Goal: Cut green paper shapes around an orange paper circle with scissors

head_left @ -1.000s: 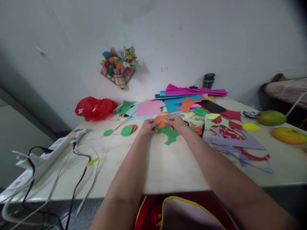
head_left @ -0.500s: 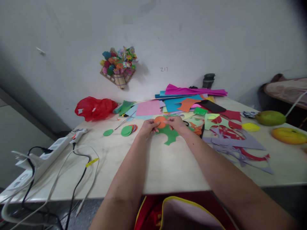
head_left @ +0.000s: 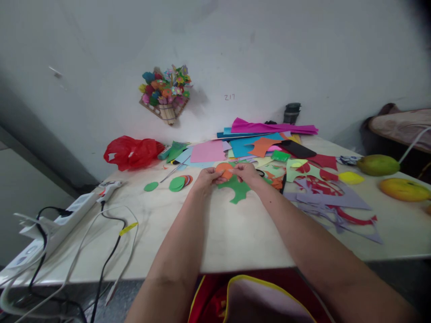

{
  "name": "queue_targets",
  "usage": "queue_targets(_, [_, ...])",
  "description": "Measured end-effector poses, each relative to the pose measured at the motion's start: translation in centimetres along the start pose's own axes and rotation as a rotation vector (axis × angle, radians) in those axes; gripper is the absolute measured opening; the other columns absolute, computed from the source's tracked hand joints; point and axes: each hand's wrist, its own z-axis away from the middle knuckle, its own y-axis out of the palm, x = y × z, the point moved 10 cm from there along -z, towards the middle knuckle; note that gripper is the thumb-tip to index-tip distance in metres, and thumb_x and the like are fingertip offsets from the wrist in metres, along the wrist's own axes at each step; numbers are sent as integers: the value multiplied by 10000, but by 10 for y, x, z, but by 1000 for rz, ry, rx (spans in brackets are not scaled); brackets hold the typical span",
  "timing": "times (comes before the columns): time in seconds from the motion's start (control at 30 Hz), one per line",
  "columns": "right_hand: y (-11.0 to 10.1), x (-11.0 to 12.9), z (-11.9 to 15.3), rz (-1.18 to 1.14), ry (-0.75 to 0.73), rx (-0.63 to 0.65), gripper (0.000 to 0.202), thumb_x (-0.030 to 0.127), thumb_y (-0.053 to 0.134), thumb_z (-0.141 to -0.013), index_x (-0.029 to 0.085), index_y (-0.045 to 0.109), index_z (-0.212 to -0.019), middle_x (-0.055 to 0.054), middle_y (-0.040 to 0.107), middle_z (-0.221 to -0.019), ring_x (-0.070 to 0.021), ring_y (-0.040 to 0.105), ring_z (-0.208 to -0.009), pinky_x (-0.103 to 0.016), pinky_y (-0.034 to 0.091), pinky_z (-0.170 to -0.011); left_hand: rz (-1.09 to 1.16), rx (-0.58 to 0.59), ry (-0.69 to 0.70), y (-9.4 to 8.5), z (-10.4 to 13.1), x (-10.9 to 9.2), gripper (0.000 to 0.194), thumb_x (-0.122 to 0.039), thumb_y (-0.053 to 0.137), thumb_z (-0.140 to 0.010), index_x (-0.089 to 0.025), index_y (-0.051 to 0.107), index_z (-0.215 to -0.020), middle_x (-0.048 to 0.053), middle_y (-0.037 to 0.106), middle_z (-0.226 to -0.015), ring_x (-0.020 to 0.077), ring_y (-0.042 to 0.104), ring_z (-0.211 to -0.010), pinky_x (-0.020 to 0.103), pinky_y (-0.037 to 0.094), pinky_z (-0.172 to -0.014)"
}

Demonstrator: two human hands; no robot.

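Note:
An orange circle (head_left: 223,170), cut from paper or felt, is pinched between my two hands above the middle of the table. My left hand (head_left: 209,176) grips its left edge, and my right hand (head_left: 246,172) has finger and thumb at its right edge. Beneath them lies a green offcut (head_left: 236,190) with curved bites in its edge. To the left rest a single green circle (head_left: 151,186) and a small fanned pile of green circles (head_left: 177,184) with orange and purple ones behind. A black scissor handle (head_left: 260,173) shows partly beside my right wrist.
Coloured sheets (head_left: 208,151) and a magenta roll (head_left: 272,127) lie along the wall. Purple scraps (head_left: 336,202) and two mango-like fruits (head_left: 377,165) are at right. At left are a red plastic bag (head_left: 132,152), a power strip (head_left: 57,229) and loose cables (head_left: 116,242).
Both hands keep hold of the orange circle, and my right fingers have shifted slightly on its edge. The whole view has moved a little; the other things lie as before.

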Motion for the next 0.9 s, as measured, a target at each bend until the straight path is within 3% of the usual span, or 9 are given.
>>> queue_targets(0.23, [0, -1, 0, 19, 4, 0, 350, 385, 777, -663, 223, 495, -533, 64, 433, -315, -86, 361, -310, -220, 281, -358, -51, 7, -18, 2, 2, 1, 324, -324, 858, -710, -96, 627, -717, 106, 694, -570, 154, 661, -482, 193, 467, -457])
queue_targets(0.5, [8, -4, -1, 0, -19, 87, 407, 472, 795, -630, 218, 489, -544, 74, 423, -341, -84, 368, -326, -219, 266, -366, -80, 24, -19, 7, 5, 0, 315, -317, 853, -715, -91, 635, -714, 84, 667, -524, 144, 642, -441, 178, 444, -412])
queue_targets(0.9, [-1, -1, -1, 123, -36, -4, 538, 580, 753, -679, 227, 380, -517, 85, 340, -340, -82, 352, -332, -219, 229, -379, -74, 25, -13, 9, 3, 1, 293, -343, 799, -779, -88, 660, -815, 79, 701, -604, 166, 688, -516, 196, 492, -456])
